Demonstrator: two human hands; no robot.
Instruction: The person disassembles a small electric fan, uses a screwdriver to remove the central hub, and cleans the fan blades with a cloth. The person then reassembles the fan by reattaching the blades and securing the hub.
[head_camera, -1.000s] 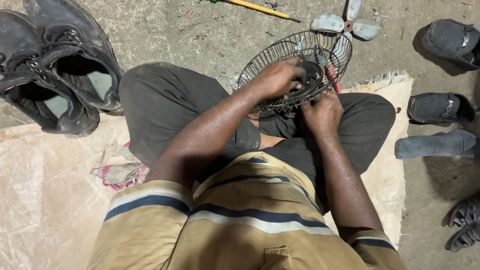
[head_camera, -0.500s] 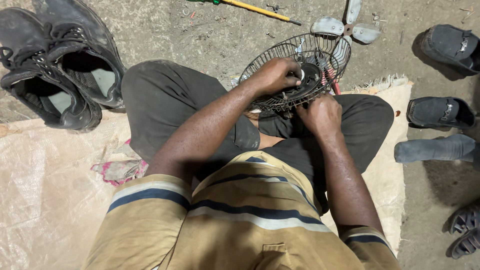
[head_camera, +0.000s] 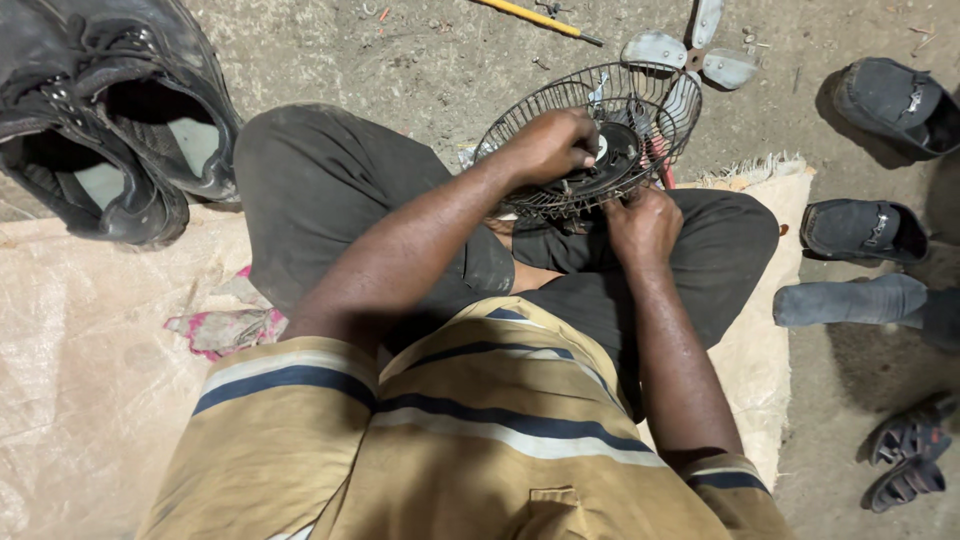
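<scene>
Two hands work one fan cage (head_camera: 600, 140), resting on the lap. The left hand (head_camera: 548, 145) grips its dark hub from above; the right hand (head_camera: 640, 225) pinches the near rim. Best to steady the cage while the fingers work. No packages or labels show; shoes (head_camera: 110, 120) lie far left.

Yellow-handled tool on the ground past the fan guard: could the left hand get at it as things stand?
Probably, with a stretch. The tool lies on open ground beyond the wire guard, but the left hand grips that guard.
</scene>
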